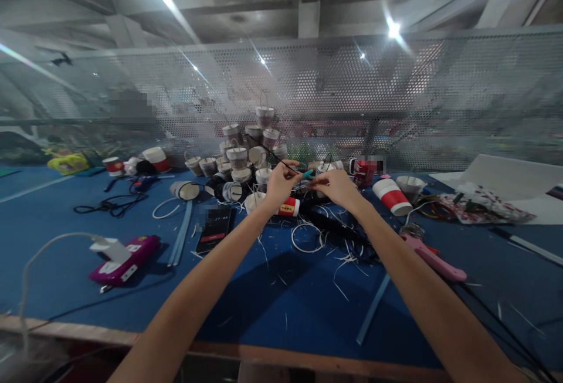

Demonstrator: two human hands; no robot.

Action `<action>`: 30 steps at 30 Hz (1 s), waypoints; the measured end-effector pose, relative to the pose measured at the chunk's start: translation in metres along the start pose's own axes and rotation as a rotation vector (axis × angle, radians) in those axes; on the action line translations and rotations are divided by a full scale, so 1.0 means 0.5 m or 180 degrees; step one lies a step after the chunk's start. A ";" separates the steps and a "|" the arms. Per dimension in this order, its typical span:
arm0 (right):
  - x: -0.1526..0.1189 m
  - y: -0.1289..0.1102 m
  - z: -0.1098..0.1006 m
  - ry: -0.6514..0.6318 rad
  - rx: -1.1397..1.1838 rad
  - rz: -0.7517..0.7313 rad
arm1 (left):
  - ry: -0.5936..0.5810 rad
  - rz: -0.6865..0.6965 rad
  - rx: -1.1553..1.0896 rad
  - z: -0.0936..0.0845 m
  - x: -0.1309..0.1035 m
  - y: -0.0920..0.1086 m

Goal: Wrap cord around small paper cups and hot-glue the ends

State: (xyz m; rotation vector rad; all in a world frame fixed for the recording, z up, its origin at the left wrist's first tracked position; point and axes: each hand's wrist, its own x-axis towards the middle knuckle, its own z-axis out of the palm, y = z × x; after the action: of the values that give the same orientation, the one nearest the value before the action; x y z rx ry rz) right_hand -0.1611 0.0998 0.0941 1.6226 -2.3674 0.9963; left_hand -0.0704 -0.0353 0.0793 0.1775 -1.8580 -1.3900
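My left hand [282, 186] and my right hand [338, 188] are raised close together over the middle of the table, fingers pinched. Between their fingertips is a small teal piece [308, 175], too small to name. A thin black cord [278, 157] slants down from the upper left into the left fingers. What the right fingertips grip is partly hidden. Behind the hands stands a pile of small grey-white cups [238, 159], some with wire loops on top. A red and white roll [288, 206] lies under the left wrist, near black fabric [334, 227].
A phone [215, 229], a purple power strip [125, 260] with a white charger and flat strips [181, 233] lie on the left. At right are pink-handled pliers [433, 257], a red-banded cup [392, 197] and a plastic bag [481, 204]. White scraps litter the blue table [264, 312]. Perforated metal mesh [316, 90] stands behind.
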 end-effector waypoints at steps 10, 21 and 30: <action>-0.007 -0.006 0.000 0.0417 -0.0508 0.0445 | -0.0040 -0.0007 -0.0198 0.008 -0.006 0.000; -0.006 -0.003 0.011 0.0451 -0.0456 0.0366 | -0.0037 -0.0065 -0.0280 0.011 -0.003 -0.014; -0.004 -0.007 -0.002 -0.0065 -0.0351 0.0057 | 0.0042 -0.0023 -0.0167 0.000 -0.001 0.002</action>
State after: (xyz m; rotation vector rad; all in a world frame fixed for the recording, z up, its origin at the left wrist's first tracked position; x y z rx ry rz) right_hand -0.1575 0.1011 0.0958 1.5827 -2.4076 0.8395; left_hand -0.0699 -0.0347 0.0800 0.1666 -1.8097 -1.4376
